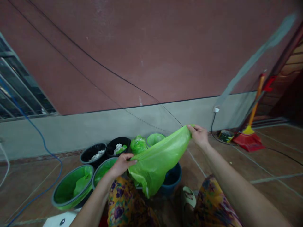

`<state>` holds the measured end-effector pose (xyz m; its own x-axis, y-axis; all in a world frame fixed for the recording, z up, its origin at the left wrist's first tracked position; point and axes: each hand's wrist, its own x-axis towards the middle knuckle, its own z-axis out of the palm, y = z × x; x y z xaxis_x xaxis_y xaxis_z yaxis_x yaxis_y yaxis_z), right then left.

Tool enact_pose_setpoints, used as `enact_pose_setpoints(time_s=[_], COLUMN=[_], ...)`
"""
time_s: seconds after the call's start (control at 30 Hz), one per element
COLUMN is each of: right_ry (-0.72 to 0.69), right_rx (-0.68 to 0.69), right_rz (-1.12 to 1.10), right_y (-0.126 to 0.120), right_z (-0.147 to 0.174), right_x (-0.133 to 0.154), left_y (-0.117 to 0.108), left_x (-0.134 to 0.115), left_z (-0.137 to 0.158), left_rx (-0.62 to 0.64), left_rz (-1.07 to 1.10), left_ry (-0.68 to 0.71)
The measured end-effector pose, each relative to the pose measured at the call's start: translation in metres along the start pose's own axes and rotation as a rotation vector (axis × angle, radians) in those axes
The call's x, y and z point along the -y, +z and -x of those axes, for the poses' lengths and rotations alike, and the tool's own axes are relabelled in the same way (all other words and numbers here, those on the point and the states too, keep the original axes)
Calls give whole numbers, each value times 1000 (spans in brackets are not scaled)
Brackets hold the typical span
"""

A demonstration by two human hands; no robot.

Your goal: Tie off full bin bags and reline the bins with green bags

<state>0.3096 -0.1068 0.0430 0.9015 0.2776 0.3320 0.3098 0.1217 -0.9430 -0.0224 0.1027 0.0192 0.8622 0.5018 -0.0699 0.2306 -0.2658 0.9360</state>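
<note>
A thin green plastic bag point(163, 157) is stretched out between my two hands, its lower part hanging loose. My left hand point(123, 164) pinches one upper corner of the bag. Higher up and to the right, my right hand point(198, 135) grips the opposite corner. Below the bag a dark blue bin point(177, 181) stands on the floor, partly covered by it. Left of my left arm are two bins lined with green bags: a front green-lined bin point(56, 184) and another green-lined bin point(104, 171) partly behind my forearm.
By the wall stand two black-lined bins point(88, 154) with white waste inside, a bunched green bag point(138, 145) and a light green bin point(155, 138). A red dustpan point(249, 143) with a broom point(254, 110) leans at right. A blue cable point(44, 142) and a black cable point(213, 126) cross the area.
</note>
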Motion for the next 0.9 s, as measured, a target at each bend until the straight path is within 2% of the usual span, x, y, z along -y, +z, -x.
enact_pose_setpoints(time_s=[0.2,0.27,0.43,0.53,0.6,0.67,0.73,0.9], right_ry=[48,93,216,271,268,221,160,116], right_rx=[-54,-99,-173,-258,-281,-245,-209,-248], right_rz=[48,46,23,13,36,68,97,160], right_y=[-32,-38,-45,-48,-51,-54,-56,-58], right_z=[-6,-8,-13,-10,-5,0,5,10], right_x=[-22,-32,-55,-59,-57,-53,-49,-49], left_y=[-16,-15,-4,-1,0,0,0,5], left_x=[7,2,-13,-16,-17,-19,-20,-15], left_z=[-4,-3,6,10,11,12,11,5], left_rx=[-92,-105,-141,-168,-174,-197,-260,-445], left_rz=[-28,79,528,650,645,582,495,411], left_ry=[28,11,-17,3,32,90,162,285])
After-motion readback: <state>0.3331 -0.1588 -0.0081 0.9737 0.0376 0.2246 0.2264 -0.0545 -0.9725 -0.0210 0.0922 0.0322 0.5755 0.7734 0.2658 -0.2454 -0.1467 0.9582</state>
